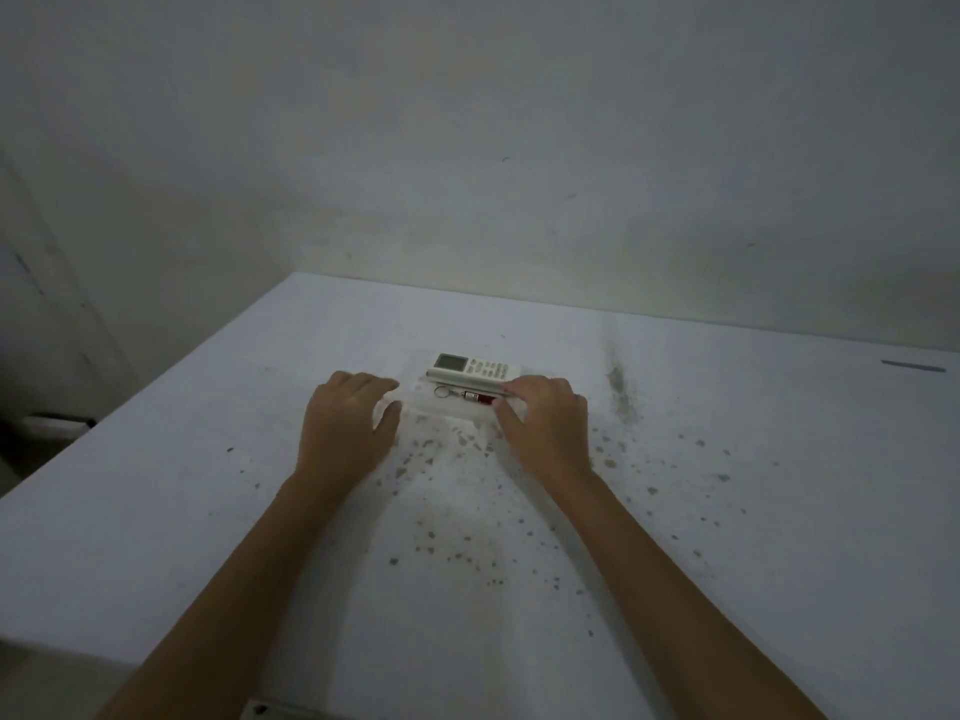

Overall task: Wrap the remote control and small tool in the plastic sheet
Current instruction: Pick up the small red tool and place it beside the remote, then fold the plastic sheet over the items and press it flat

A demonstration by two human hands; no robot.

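A white remote control (474, 368) with a small screen and buttons lies sideways on the white table (727, 459). Just in front of it lies a small red tool (470, 396) with a metal key ring. Both rest on a clear plastic sheet (447, 415) that is hard to make out against the table. My left hand (347, 426) rests palm down on the sheet's left side, fingers apart. My right hand (545, 423) is at the right end of the remote and tool, its fingertips pressing on the sheet's right edge; the exact grip is hidden.
The table carries dark specks and a dark smear (621, 387) to the right of the objects. A grey wall (467, 148) stands right behind the table. A thin dark strip (913, 365) lies at the far right. The table's left edge drops off beside my left arm.
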